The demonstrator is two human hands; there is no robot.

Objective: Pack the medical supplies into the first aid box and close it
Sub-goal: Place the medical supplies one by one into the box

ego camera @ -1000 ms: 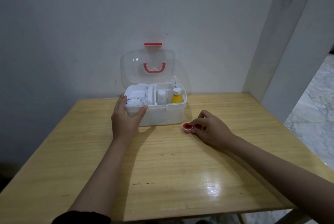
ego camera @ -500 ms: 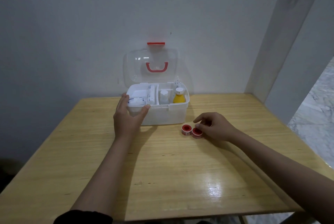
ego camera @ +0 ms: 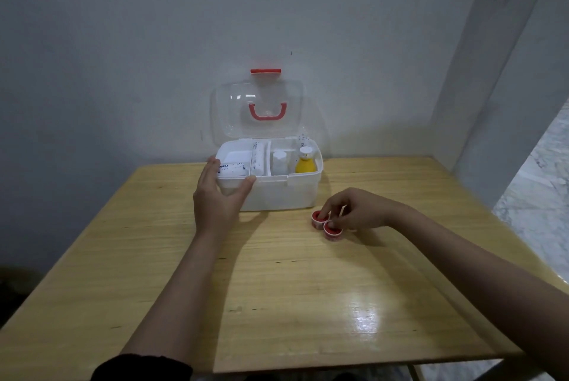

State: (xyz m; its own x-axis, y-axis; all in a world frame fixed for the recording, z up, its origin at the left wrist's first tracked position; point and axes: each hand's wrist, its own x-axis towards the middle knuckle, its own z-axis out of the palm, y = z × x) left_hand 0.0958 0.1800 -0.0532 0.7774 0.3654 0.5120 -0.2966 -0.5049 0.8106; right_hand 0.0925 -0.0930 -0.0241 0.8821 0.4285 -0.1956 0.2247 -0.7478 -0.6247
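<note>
The white first aid box (ego camera: 283, 193) stands open at the back of the table, its clear lid (ego camera: 257, 109) with a red handle upright against the wall. Inside are white packets (ego camera: 234, 166), a small white bottle (ego camera: 279, 160) and a yellow bottle (ego camera: 305, 162). My left hand (ego camera: 218, 196) grips the box's front left corner. Two red-capped tape rolls (ego camera: 324, 223) lie side by side on the table just right of the box. My right hand (ego camera: 354, 211) rests over them, fingertips touching both rolls.
The wooden table (ego camera: 277, 288) reaches to the wall behind the box. Its right edge borders a white pillar (ego camera: 508, 72) and a marble floor (ego camera: 542, 183). A bright glare patch lies on the near right of the tabletop.
My right hand has shifted slightly right and its fingers have curled over the two tape rolls, which now sit a little farther right. My left hand stays on the box.
</note>
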